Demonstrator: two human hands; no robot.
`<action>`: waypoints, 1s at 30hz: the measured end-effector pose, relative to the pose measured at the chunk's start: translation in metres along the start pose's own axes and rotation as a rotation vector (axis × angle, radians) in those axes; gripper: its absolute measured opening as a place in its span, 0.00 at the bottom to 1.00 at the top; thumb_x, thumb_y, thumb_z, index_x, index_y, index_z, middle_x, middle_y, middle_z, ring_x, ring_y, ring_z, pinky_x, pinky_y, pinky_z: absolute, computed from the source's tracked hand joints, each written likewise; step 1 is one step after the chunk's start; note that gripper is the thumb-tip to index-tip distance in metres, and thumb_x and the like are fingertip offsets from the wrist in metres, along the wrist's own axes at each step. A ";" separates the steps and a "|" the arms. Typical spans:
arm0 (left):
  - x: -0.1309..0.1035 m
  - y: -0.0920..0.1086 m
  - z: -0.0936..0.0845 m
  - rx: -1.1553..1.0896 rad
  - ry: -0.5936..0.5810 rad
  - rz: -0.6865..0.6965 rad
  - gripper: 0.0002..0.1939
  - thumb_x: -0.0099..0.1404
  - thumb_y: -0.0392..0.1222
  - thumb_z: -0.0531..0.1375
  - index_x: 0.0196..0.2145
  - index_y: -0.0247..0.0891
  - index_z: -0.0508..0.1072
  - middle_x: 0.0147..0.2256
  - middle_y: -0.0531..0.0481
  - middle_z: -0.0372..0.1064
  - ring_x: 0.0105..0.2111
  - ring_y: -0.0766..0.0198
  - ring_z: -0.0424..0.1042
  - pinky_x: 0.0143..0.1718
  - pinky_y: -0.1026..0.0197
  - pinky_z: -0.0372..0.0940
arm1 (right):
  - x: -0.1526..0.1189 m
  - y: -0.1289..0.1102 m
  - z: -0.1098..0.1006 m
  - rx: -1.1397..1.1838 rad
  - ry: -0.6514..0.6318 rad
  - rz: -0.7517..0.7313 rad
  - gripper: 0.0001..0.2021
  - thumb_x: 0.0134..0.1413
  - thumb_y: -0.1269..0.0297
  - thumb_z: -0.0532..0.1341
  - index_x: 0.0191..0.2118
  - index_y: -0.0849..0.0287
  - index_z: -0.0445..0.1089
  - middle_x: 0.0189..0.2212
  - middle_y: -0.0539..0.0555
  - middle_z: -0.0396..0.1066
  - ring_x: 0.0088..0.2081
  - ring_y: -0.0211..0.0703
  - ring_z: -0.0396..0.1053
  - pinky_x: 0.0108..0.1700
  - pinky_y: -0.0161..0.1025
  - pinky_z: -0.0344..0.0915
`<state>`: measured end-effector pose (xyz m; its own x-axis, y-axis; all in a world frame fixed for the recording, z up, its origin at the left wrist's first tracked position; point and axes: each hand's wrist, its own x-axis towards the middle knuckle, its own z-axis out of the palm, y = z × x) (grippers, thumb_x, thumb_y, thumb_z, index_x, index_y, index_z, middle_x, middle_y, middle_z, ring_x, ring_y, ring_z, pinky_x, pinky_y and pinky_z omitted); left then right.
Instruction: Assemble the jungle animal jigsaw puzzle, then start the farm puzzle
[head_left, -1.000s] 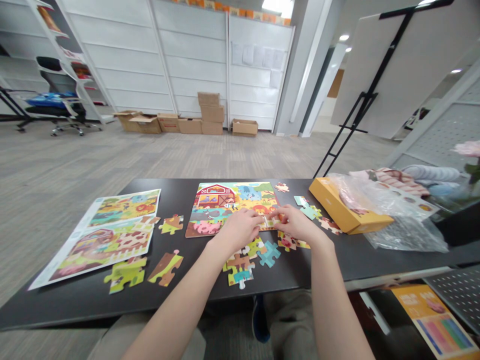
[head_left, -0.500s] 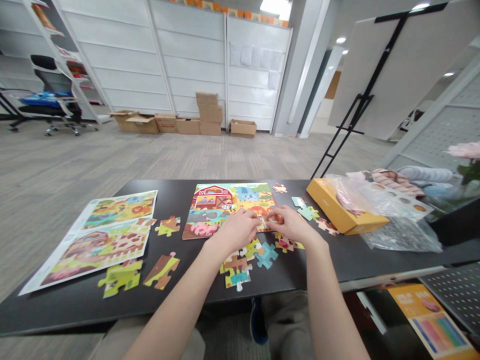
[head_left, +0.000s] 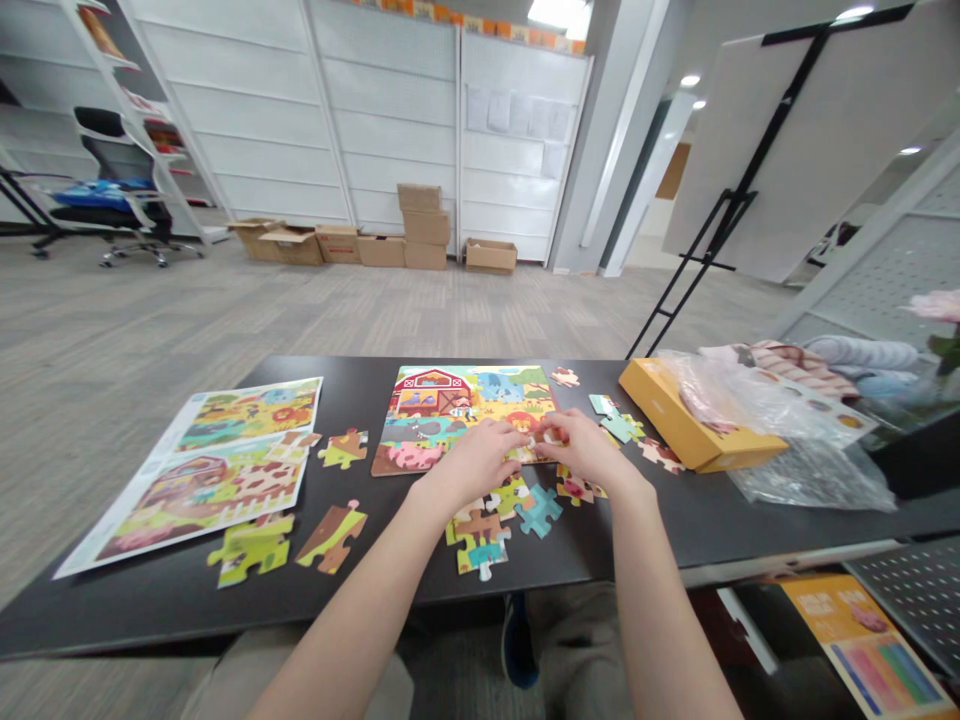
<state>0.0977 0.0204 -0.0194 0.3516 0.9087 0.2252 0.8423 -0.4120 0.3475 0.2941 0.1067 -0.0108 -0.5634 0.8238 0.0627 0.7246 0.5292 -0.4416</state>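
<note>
A farm-scene puzzle [head_left: 439, 400] with a red barn lies on the black table. My left hand [head_left: 484, 455] rests over its lower middle, fingers bent and fingertips near the lion picture. Beside it, my right hand [head_left: 589, 448] is at the puzzle's lower right corner, thumb and fingers drawn together; what they hold, if anything, is hidden. Below the hands lie several loose pieces, among them a teal piece [head_left: 538, 510] and a brown and green cluster [head_left: 480, 535].
At left are a printed picture sheet [head_left: 202, 470], a brown-green piece [head_left: 331, 537] and a green piece [head_left: 251, 550]. More pieces [head_left: 619, 420] lie at right, near a yellow box [head_left: 694, 425] with clear plastic packaging [head_left: 814, 465] beside it.
The whole view has shifted slightly to the right in the frame. My fingers have moved a little at the puzzle's lower right, and the fingertips look slightly more apart from each other.
</note>
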 end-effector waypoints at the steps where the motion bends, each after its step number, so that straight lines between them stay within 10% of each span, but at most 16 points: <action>1: 0.000 0.000 0.001 0.008 0.003 0.003 0.16 0.68 0.35 0.61 0.53 0.38 0.75 0.51 0.43 0.74 0.52 0.54 0.71 0.57 0.53 0.65 | 0.000 0.000 0.001 0.001 0.005 -0.001 0.11 0.55 0.59 0.68 0.43 0.55 0.77 0.38 0.53 0.67 0.35 0.41 0.67 0.42 0.37 0.62; 30: -0.001 0.001 0.000 0.033 -0.019 0.038 0.16 0.68 0.37 0.59 0.53 0.36 0.74 0.49 0.42 0.73 0.52 0.53 0.70 0.55 0.53 0.65 | -0.002 -0.006 -0.003 0.006 -0.007 -0.007 0.09 0.54 0.63 0.67 0.41 0.57 0.78 0.37 0.53 0.68 0.34 0.40 0.67 0.42 0.37 0.62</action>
<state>0.0986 0.0189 -0.0194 0.3905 0.8938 0.2206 0.8412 -0.4438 0.3090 0.2915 0.1027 -0.0054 -0.5714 0.8185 0.0594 0.7182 0.5338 -0.4463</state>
